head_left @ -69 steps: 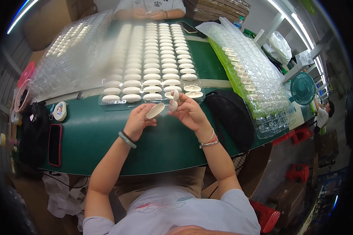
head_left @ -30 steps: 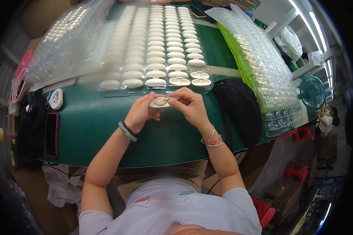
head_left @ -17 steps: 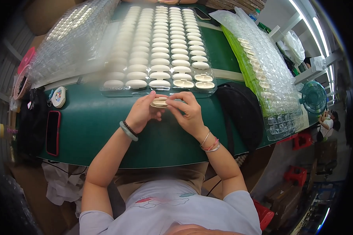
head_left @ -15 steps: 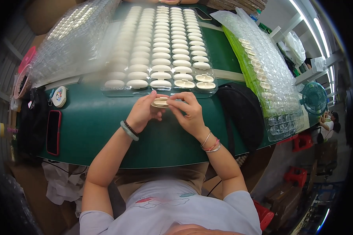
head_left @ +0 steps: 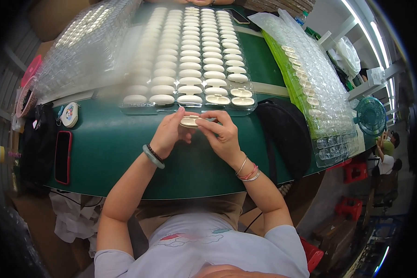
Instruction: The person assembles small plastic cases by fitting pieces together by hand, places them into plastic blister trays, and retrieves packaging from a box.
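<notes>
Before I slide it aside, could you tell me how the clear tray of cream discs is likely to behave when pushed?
The clear tray looks thin and moulded, so it would probably flex rather than stay stiff. On the smooth green table it should slide easily. Its discs sit in pockets, so they likely stay put.

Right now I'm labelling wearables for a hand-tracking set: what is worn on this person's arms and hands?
Bare forearms. The left hand has a pale green bangle with a dark beaded bracelet beside it at the wrist. The right hand has thin pink and silver bangles. White short sleeves; no gloves.
</notes>
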`<state>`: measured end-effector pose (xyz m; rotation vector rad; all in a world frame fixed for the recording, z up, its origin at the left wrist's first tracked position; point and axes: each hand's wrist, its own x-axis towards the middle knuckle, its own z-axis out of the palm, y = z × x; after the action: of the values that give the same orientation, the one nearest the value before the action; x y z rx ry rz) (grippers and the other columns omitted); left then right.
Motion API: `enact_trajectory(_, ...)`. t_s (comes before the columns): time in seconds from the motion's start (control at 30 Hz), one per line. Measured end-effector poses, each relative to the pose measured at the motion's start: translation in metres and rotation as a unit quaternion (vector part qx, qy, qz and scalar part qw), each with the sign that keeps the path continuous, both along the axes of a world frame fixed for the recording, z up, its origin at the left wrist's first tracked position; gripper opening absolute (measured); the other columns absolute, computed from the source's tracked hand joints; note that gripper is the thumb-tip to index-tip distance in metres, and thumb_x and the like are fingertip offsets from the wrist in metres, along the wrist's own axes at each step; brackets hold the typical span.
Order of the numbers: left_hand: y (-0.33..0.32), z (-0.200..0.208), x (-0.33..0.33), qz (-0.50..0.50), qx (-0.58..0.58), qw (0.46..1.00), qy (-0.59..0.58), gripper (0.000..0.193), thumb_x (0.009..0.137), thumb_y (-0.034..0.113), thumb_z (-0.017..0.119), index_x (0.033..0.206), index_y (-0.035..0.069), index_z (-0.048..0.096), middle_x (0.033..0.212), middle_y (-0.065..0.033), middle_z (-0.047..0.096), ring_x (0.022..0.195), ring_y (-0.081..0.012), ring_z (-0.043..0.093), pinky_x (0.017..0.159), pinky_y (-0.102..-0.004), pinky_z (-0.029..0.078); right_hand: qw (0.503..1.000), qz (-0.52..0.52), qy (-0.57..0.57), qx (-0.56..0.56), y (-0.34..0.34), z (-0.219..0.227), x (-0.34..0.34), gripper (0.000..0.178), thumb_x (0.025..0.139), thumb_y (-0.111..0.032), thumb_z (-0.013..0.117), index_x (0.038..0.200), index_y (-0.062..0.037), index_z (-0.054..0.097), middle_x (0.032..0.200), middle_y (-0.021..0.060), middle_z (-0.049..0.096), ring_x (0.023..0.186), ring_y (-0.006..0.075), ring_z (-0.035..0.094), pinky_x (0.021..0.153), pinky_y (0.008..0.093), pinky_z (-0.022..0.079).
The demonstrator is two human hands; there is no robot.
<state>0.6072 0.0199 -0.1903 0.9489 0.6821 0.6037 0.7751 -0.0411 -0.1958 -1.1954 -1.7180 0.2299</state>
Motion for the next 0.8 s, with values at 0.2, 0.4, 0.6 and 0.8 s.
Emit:
enact_trajectory(0.2, 0.002, -0.009, -0.001, 0.005, 0.068, 0.997, 0.037, 0.034, 0.097, 0.031, 0.04, 0.107, 0.004, 0.059, 0.08, -0.0018, 0.059, 0.064, -0.0074, 0.053, 0.058, -0.0217, 0.046, 1.0, 0.016, -0.013, -0.024, 0.001, 0.002, 0.0, 0.02, 0.076, -0.003, 0.066, 0.095, -0.0094, 0.069, 0.097, 0.0078, 0.059, 0.085, 0.0209, 0.058, 0.068, 0.0279, 0.049)
enact_trajectory(0.4, -0.001, -0.008, 0.001, 0.014, 0.196, 0.978, 0.067, 0.028, 0.095, 0.028, 0.044, 0.104, 0.004, 0.056, 0.079, -0.0012, 0.057, 0.063, -0.0057, 0.05, 0.055, -0.0203, 0.043, 0.95, 0.06, 0.211, -0.221, 0.0, -0.001, 0.001, 0.023, 0.085, -0.009, 0.061, 0.106, -0.001, 0.061, 0.09, 0.0077, 0.062, 0.076, 0.0143, 0.06, 0.066, 0.0264, 0.048)
enact_trajectory(0.6, -0.005, -0.003, 0.003, 0.006, 0.279, 0.951, 0.135, 0.019, 0.092, 0.019, 0.051, 0.103, 0.004, 0.049, 0.087, -0.001, 0.056, 0.069, -0.0053, 0.05, 0.056, -0.0197, 0.043, 0.844, 0.152, 0.396, -0.329, 0.004, -0.006, 0.007, 0.029, 0.088, -0.011, 0.059, 0.113, 0.0031, 0.057, 0.091, 0.0073, 0.064, 0.073, 0.0109, 0.06, 0.065, 0.022, 0.05)
enact_trajectory(0.8, -0.004, -0.003, 0.002, 0.009, 0.261, 0.961, 0.095, 0.02, 0.089, 0.017, 0.055, 0.102, 0.004, 0.048, 0.089, -0.0017, 0.056, 0.072, -0.006, 0.051, 0.058, -0.0201, 0.043, 0.809, 0.17, 0.425, -0.368, 0.002, 0.004, 0.008, 0.03, 0.09, -0.014, 0.057, 0.115, 0.0025, 0.057, 0.097, 0.009, 0.064, 0.079, 0.0123, 0.063, 0.067, 0.022, 0.052)
